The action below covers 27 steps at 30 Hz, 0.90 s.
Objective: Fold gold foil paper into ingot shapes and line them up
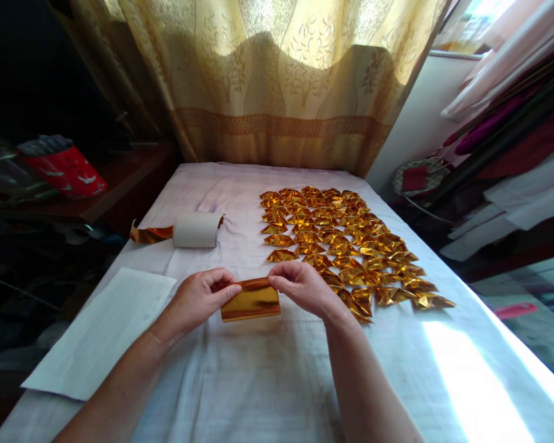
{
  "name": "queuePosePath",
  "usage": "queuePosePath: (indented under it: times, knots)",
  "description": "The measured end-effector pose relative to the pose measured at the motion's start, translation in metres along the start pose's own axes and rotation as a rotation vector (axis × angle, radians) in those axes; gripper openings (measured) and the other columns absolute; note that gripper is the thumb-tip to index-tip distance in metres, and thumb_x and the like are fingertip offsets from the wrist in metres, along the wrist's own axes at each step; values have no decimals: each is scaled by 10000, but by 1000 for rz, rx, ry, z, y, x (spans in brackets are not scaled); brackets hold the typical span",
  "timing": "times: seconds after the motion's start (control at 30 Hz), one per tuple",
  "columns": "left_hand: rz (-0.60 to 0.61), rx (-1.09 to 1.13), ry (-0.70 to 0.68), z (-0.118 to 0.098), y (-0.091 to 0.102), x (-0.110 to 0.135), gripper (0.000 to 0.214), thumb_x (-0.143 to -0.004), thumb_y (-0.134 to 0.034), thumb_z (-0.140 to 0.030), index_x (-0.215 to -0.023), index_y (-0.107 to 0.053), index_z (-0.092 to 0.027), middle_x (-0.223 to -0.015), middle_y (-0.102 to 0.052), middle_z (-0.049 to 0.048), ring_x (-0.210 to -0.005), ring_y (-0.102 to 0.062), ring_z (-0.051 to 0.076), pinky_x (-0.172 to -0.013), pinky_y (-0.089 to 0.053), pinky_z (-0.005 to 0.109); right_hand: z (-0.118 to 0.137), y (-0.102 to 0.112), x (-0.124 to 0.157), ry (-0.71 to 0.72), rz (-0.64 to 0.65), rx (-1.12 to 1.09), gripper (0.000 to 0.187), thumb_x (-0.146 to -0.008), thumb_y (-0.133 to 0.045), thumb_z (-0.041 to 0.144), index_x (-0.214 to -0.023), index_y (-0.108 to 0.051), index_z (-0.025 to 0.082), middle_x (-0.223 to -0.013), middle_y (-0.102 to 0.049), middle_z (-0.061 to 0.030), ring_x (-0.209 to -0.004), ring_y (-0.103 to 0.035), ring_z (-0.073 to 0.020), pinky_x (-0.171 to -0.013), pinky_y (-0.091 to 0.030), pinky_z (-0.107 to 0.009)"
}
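Note:
A small sheet of gold foil paper (pixel 250 301) is held between both hands just above the white cloth. My left hand (pixel 198 298) pinches its upper left corner with thumb and fingers closed. My right hand (pixel 305 286) pinches the upper right corner the same way. The sheet curls over along its top edge. Just beyond and right of my right hand lie several folded gold foil pieces (pixel 341 240), laid out in rows. A white roll (pixel 196 230) with a gold foil strip trailing from it lies farther left.
The white cloth covers a table (pixel 268 381). A white paper sheet (pixel 104 329) lies at the left edge. A patterned curtain (pixel 281 80) hangs behind. A dark shelf with a red packet (pixel 71 169) stands left, and stacked boards and clutter (pixel 508 141) lean at the right.

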<state>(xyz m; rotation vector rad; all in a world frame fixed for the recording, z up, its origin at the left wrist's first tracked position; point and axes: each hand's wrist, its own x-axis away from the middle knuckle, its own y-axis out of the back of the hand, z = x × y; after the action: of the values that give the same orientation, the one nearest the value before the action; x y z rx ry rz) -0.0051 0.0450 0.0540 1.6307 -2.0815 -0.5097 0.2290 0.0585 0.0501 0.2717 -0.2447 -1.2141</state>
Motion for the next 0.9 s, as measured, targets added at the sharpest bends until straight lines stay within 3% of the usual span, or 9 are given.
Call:
queuePosePath:
  times: [0.23, 0.67, 0.9]
  knots:
    - [86, 97, 12, 2, 7, -2, 341, -750, -601, -505, -776, -693, -177, -691, -649, 10, -657, -571, 158, -612, -454, 240, 2, 2, 0, -40, -17, 7, 227, -765, -574, 370, -732, -698, 182, -682, -646, 8, -649, -536, -128, -625, -404, -231]
    - [57, 112, 40, 9, 6, -4, 319, -716, -641, -489, -759, -677, -175, -705, -682, 16, -678, -607, 176, -647, -471, 267, -6, 5, -1, -80, 5, 47, 210, -775, -587, 331, -744, -729, 179, -656, -639, 9, -597, -519, -115, -573, -403, -221]
    - [30, -128, 61, 13, -6, -7, 235, -762, -579, -414, -721, -675, -203, -685, -698, 1, -655, -617, 180, -620, -426, 260, -4, -1, -2, -159, -32, 323, 167, -764, -597, 237, -735, -761, 225, -671, -691, 17, -658, -594, -134, -607, -395, -219]
